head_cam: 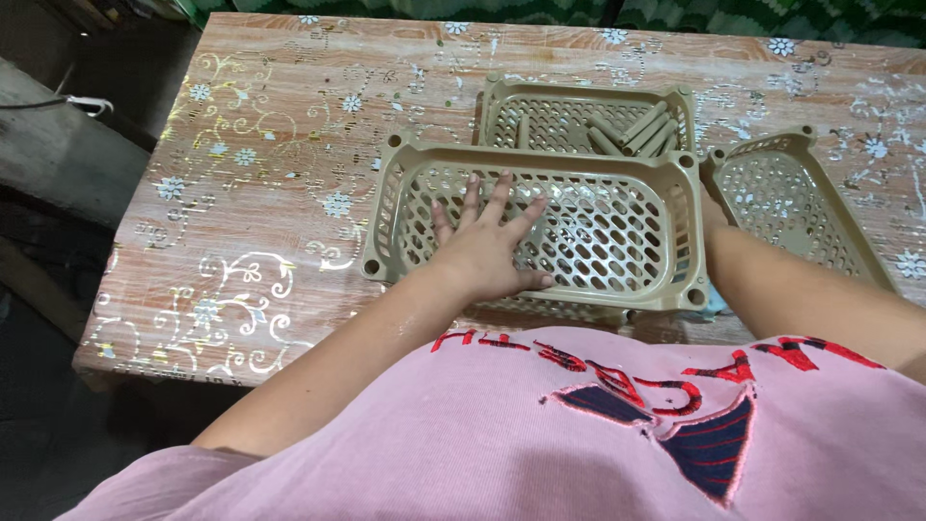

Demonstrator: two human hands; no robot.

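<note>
On table, near edge: beige perforated basket [617, 232] sitting flat on floral tablecloth [251, 193].
Left hand [482, 251]: lies palm down inside basket, fingers spread wide, pressing on mesh floor, gripping nothing.
Right hand: hidden behind basket's right wall; grip cannot be told; forearm [801, 299] alongside.
Behind: second basket [540, 111] holding beige tubes [637, 130], touching first.
Right: third basket [791, 193], tilted.

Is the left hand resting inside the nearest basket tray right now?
Yes, the left hand lies flat with fingers spread on the perforated floor of the nearest beige tray.
</note>
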